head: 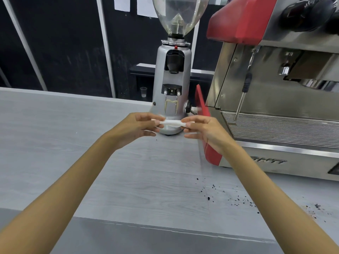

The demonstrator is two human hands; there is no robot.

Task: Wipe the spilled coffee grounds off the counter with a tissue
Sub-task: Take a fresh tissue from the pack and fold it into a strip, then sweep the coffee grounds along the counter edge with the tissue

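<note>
A folded tissue (171, 123) is pinched at its ends between the left hand (141, 126) and the right hand (201, 130), held above the bench (55, 143); the grinder (171, 85) is seen just beyond both hands; the grounds (236, 198) are scattered nearer, below the right forearm.

We lose the top of the hopper (180, 13) on the grinder (171, 76) at the upper edge. Right of the grinder, the espresso machine (275, 107) runs off the frame, and its front lettering (269, 160) is too smeared to read. In front of the grinder, both ends of the tissue (171, 123) vanish inside the left hand (139, 128) and right hand (203, 131), which also cover part of the grinder's base.
</note>
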